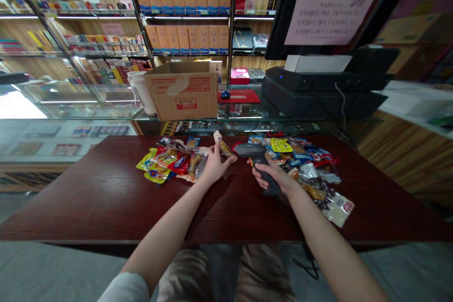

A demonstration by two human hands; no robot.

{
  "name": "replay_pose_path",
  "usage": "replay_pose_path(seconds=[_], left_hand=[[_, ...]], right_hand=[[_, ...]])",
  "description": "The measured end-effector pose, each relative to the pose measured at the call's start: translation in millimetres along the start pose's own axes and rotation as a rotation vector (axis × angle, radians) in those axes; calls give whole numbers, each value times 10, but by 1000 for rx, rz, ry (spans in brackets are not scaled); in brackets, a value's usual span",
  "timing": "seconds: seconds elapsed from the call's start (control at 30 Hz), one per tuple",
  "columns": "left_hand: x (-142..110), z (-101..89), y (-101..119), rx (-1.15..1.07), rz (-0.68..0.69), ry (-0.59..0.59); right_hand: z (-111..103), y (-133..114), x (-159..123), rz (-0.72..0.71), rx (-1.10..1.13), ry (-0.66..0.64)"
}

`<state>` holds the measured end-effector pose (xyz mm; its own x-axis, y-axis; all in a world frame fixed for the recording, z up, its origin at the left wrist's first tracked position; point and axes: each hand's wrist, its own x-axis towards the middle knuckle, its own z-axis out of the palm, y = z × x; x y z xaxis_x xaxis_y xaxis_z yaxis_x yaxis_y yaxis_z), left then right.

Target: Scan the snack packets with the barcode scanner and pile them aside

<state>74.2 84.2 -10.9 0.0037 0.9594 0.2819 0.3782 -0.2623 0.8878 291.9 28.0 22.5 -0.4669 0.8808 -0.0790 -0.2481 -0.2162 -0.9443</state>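
My right hand (271, 174) is wrapped round the grip of a dark barcode scanner (252, 150), whose head points left toward my other hand. Between the fingers and thumb of my left hand (215, 165) is a clear snack packet (226, 147) with brown food inside, tilted just above the table; the fingers hide part of it. Left of that hand lies a pile of snack packets (177, 160) in red, yellow and clear wrapping. A second pile of snack packets (300, 151) spreads beyond and right of the scanner. One large clear packet (338, 205) lies nearest me there.
The dark red wooden table (106, 203) stands before me. Behind it, a glass counter carries an open cardboard box (182, 96), a stack of white cups (143, 92), a mouse (225, 94) on a red mat, and a monitor (283, 23) above a black cash drawer (293, 96). Stocked shelves line the wall.
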Motion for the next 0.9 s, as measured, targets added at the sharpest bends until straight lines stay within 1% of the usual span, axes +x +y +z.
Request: replay_pose_path(seconds=[0.07,0.1,0.17,0.23,0.4,0.47,0.5,0.57,0.63,0.7,0.77,0.8,0.9], left_hand=[[-58,51,33,151,19,-88],[-75,70,43,209,10,-102],[-86,87,50,280,4,-91],[-69,73,40,305,6,-63],[23,-52,-44,355,-7,-75],[64,-96,-85,315,-38,-52],[84,-111,-101,252,-71,-39],[120,-132,-111,28,-190,-52],[141,-151,-85,-292,-345,-118],[139,-183,-24,-632,-461,-208],[110,-228,56,-896,-488,-311],[88,-252,97,-983,-478,-370],[21,-308,185,-1095,-426,-525]], right_hand=[[12,-16,-8,2,-4,3],[14,-19,-10,-1,-6,5],[10,-19,-10,-7,-11,11],[-1,-11,-6,-11,-12,14],[-42,18,5,-8,1,-3],[-54,23,8,-7,4,-2],[-59,24,10,-8,2,1],[-69,22,13,-7,-1,2],[-80,18,16,-5,-5,-6],[-90,16,19,-10,-5,-13],[-99,16,19,-21,1,-12],[-102,17,20,-28,7,-7],[-106,16,22,-53,22,15]])
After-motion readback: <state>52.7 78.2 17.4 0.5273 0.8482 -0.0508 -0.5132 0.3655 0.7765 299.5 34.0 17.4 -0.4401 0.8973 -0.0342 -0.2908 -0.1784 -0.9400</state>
